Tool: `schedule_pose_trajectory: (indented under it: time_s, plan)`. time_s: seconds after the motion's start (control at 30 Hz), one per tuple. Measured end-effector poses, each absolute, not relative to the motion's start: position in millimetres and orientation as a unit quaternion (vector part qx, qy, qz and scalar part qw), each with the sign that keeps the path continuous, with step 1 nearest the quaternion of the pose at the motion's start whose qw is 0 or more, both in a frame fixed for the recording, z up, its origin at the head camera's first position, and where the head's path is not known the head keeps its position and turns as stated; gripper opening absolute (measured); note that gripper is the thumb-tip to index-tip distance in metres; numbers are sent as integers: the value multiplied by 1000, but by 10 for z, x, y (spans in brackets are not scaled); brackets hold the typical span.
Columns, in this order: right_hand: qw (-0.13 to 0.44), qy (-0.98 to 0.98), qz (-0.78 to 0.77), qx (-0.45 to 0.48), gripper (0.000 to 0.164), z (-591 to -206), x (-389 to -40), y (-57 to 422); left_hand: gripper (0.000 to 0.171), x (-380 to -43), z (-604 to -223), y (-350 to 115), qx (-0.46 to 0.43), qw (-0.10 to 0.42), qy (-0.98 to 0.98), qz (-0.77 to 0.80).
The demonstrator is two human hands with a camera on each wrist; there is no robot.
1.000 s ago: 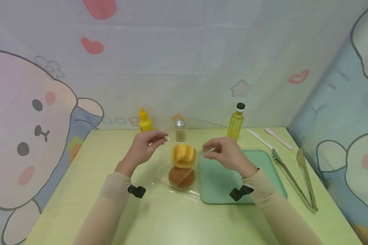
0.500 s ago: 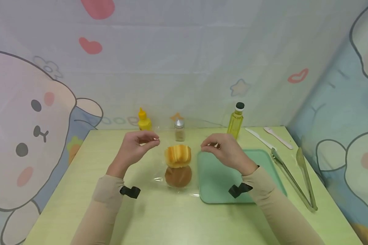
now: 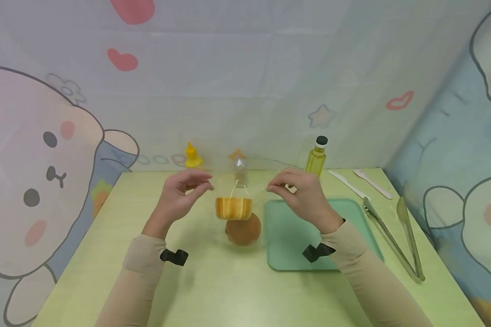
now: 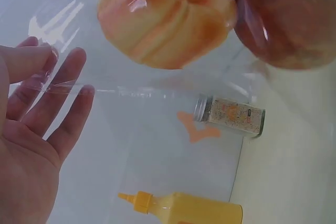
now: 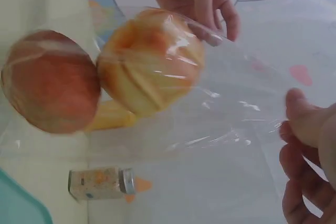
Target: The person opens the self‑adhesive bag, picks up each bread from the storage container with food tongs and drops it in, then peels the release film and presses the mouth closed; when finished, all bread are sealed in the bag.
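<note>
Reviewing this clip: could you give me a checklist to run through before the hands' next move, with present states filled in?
1. Left hand pinching the clear bag: ok, film runs between thumb and fingers.
2. Right hand pinching the bag: ok, film gathers at its fingertips.
3. Yellow bun and brown bun behind the film: ok in both wrist views.
4. Bag's mouth open: cannot tell; the film is too transparent.
5. Buns over the green tray, if wanted there: not ok, they are left of it.
6. Seasoning shaker upright: ok.
</note>
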State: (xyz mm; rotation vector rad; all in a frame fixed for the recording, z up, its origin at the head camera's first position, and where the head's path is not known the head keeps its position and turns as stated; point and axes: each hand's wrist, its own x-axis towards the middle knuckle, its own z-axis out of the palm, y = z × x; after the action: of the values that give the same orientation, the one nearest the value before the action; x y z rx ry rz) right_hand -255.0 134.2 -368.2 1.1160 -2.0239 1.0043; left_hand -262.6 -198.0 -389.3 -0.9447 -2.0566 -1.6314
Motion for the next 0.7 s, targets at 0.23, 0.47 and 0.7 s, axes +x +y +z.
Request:
schedule_pose_trajectory:
  time_s: [0.23,0.47,0.7]
  plan:
    - [308,-783,373,391,14,-3612,-2532,1358,29,-2604,-3898,-1994,-336,185,-718,-581]
    - [239,-808,395,365,19,-3627,-2542,1424,33,-2557,-3942,-2020,-325,182,-705,-604]
    - [223,-809,386,384,12,-3623,-2545,1440,34,-2490,-3945,-2035,-312,176,-683,-636]
